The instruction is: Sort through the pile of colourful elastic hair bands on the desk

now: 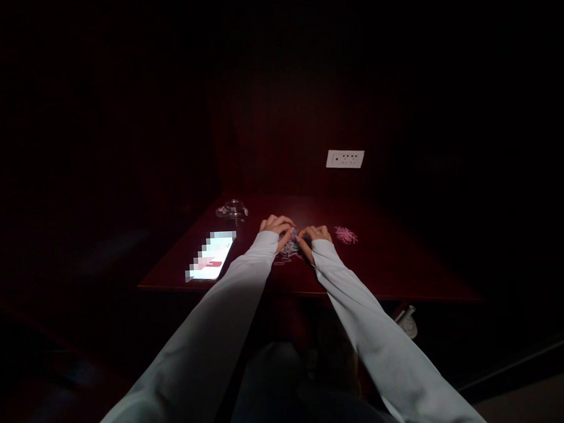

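My left hand [277, 225] and my right hand [315, 235] meet over a mixed-colour pile of small thin pieces [290, 248] on the dark red table. The pieces look like paper clips, but they are too small to be sure. My left hand's fingers curl in over the pile's far side. On the right, the thumb and fingertips press together at its edge. Whatever lies between the fingertips of either hand is too small to name. Just right of my right hand is a separate pile of thin pink pieces [346, 235].
A lit phone [213, 257] lies on the left of the table [396, 266]. Behind it stands a small clear container [235, 208] with pinkish bits beside it. A white socket plate [345, 159] is on the back wall. The surroundings are very dark.
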Demonstrator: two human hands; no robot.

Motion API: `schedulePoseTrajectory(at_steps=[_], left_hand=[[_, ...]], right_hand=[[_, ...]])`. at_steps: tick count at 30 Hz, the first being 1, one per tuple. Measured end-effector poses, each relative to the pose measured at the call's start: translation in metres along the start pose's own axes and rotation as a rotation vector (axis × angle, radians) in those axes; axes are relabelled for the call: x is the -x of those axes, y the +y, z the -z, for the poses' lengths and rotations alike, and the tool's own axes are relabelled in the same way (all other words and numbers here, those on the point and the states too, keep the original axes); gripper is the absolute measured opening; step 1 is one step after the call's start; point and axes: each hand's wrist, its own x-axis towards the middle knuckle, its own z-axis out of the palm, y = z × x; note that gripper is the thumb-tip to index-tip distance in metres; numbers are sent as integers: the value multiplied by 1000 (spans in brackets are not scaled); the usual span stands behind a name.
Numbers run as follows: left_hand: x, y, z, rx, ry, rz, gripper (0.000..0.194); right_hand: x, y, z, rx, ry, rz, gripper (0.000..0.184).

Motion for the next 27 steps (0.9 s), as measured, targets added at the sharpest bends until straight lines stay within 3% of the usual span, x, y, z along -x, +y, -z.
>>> schedulePoseTrajectory(at_steps=[5, 10, 16, 23, 27], left_hand=[[-1, 4, 5, -3, 55, 97, 28], [0, 4, 5, 17, 58, 93, 29], [0, 5, 5, 29, 33, 85, 30], [2, 8, 5, 42, 9, 54, 34], [1, 8, 6, 41, 13, 66, 35]], right_hand=[[1, -5, 4, 31, -22, -24, 15], [1, -1, -3, 23, 20, -3, 13], [1, 3, -10, 9, 102, 5, 32], [4, -4, 1, 11, 90, 38, 25], [6, -9, 9, -15, 106, 71, 30]])
